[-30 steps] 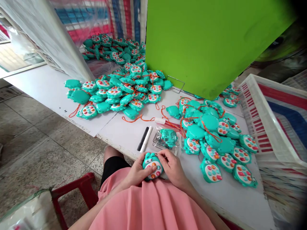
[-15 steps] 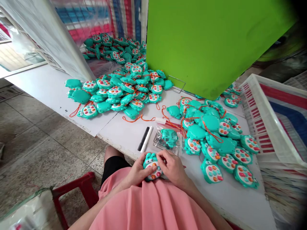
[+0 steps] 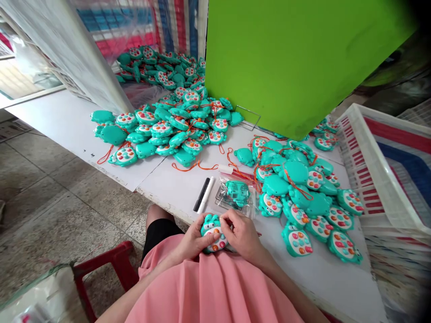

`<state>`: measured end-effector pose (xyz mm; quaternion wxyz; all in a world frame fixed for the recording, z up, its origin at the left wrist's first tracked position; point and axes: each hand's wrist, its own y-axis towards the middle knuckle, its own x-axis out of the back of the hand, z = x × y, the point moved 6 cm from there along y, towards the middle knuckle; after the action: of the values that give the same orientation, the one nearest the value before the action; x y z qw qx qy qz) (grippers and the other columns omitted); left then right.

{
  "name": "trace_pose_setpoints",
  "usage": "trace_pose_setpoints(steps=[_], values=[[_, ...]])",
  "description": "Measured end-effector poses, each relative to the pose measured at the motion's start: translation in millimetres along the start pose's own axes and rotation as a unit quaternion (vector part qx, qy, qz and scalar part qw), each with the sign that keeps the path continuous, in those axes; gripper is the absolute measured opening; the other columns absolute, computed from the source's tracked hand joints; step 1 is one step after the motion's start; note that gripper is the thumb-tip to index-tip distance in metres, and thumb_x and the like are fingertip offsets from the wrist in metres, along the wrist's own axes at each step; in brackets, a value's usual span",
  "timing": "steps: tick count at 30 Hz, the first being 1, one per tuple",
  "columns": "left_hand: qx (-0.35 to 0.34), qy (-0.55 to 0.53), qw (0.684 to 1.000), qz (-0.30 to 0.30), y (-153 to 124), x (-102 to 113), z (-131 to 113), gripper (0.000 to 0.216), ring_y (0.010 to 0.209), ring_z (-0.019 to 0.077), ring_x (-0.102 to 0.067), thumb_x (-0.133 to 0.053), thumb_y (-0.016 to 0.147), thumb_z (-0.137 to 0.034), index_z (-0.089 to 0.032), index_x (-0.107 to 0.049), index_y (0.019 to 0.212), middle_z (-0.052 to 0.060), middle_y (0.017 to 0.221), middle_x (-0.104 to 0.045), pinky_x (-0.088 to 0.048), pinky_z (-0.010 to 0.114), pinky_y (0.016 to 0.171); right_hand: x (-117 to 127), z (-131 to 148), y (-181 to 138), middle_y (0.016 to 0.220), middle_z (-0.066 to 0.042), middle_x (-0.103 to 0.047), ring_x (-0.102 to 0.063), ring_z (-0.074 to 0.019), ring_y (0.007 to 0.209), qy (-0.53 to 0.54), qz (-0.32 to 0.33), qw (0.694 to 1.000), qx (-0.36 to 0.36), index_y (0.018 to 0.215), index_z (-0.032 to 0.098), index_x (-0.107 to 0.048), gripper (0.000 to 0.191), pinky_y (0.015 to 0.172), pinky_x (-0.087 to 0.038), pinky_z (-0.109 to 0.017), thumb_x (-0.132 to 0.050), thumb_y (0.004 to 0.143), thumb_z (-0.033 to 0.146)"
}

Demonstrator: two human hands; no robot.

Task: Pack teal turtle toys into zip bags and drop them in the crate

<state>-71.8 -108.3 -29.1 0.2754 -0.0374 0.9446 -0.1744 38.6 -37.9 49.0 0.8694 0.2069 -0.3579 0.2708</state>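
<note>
A teal animal-shaped toy [image 3: 212, 226] with googly eyes and a white belly of coloured buttons faces up just above my lap. My left hand [image 3: 193, 241] wraps round its left side, thumb across the belly. At the toy's upper right edge, the fingers of my right hand [image 3: 245, 234] are pinched together; whatever they may hold is too small to make out. Beyond my hands lies another teal toy in a clear plastic bag [image 3: 237, 192]. A black marker [image 3: 202, 195] and a white marker [image 3: 206, 196] lie side by side to its left.
Toys are heaped at the back left [image 3: 168, 125] and on the right [image 3: 296, 179] of the white table [image 3: 164, 184], several with orange cords. A green board [image 3: 286, 58] stands behind. White plastic crates [image 3: 360, 157] are at the right, a red stool [image 3: 104, 269] at lower left.
Almost nothing differs. My right hand has shifted very slightly at the toy's upper edge; the toy and my left hand stay in place.
</note>
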Motion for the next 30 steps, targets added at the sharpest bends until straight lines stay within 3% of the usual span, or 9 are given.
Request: trace_pose_setpoints(steps=[8, 16, 20, 23, 25, 27, 30], values=[[0.021, -0.022, 1.000, 0.004, 0, 2, 0, 0.050, 0.082, 0.0166, -0.065, -0.080, 0.069, -0.031, -0.020, -0.054, 0.111, 0.003, 0.096, -0.066, -0.051, 0.028, 0.076, -3, -16, 0, 0.075, -0.001, -0.065, -0.061, -0.0148, 0.068, 0.059, -0.021, 0.996, -0.059, 0.081, 0.020, -0.055, 0.012, 0.063, -0.047, -0.024, -0.046, 0.089, 0.020], [0.036, -0.154, 0.987, -0.010, -1, 5, -9, 0.057, 0.093, 0.0236, -0.067, -0.069, 0.076, -0.049, -0.022, -0.050, 0.123, 0.009, 0.109, -0.067, -0.055, 0.034, 0.078, 22, -43, -32, 0.083, -0.005, -0.067, -0.062, -0.0186, 0.079, -0.080, -0.017, 0.996, 0.024, 0.092, 0.020, -0.061, 0.017, 0.071, -0.049, -0.030, -0.044, 0.093, 0.021], [0.017, -0.111, 0.994, 0.019, -3, -1, -25, 0.079, 0.092, 0.0245, -0.067, -0.083, 0.064, -0.032, -0.024, -0.043, 0.131, 0.010, 0.113, -0.064, -0.056, 0.032, 0.076, 38, -55, -42, 0.100, -0.007, -0.069, -0.061, -0.0221, 0.095, -0.144, -0.081, 0.984, 0.066, 0.103, 0.021, -0.061, 0.017, 0.088, -0.048, -0.039, -0.049, 0.092, 0.018], [0.011, -0.074, 0.997, -0.007, -2, -3, -34, 0.072, 0.091, 0.0221, -0.067, -0.079, 0.070, -0.027, -0.023, -0.042, 0.132, 0.009, 0.112, -0.065, -0.056, 0.032, 0.078, 49, -49, -40, 0.106, -0.008, -0.067, -0.060, -0.0225, 0.101, -0.106, -0.136, 0.983, 0.056, 0.109, 0.021, -0.060, 0.020, 0.089, -0.049, -0.041, -0.049, 0.092, 0.018], [0.014, -0.068, 0.997, -0.011, -1, -5, -37, 0.069, 0.090, 0.0216, -0.067, -0.076, 0.074, -0.028, -0.025, -0.041, 0.133, 0.009, 0.114, -0.064, -0.056, 0.031, 0.076, 48, -38, -34, 0.110, -0.010, -0.065, -0.060, -0.0222, 0.104, -0.059, -0.133, 0.989, 0.042, 0.114, 0.022, -0.058, 0.023, 0.088, -0.051, -0.040, -0.046, 0.094, 0.020], [0.018, -0.075, 0.997, -0.005, 1, -9, -39, 0.068, 0.089, 0.0217, -0.067, -0.074, 0.075, -0.031, -0.026, -0.041, 0.134, 0.009, 0.117, -0.064, -0.056, 0.031, 0.073, 40, -22, -24, 0.124, -0.012, -0.058, -0.054, -0.0241, 0.115, -0.037, -0.090, 0.993, 0.060, 0.124, 0.021, -0.052, 0.032, 0.095, -0.048, -0.043, -0.049, 0.093, 0.027], [0.017, -0.112, 0.994, 0.003, 3, -13, -42, 0.064, 0.094, 0.0226, -0.066, -0.069, 0.080, -0.040, -0.027, -0.041, 0.136, 0.009, 0.121, -0.062, -0.054, 0.034, 0.079, 20, 5, -11, 0.146, -0.014, -0.037, -0.034, -0.0310, 0.135, -0.053, -0.005, 0.988, 0.143, 0.138, 0.020, -0.041, 0.060, 0.108, -0.035, -0.051, -0.061, 0.086, 0.040]])
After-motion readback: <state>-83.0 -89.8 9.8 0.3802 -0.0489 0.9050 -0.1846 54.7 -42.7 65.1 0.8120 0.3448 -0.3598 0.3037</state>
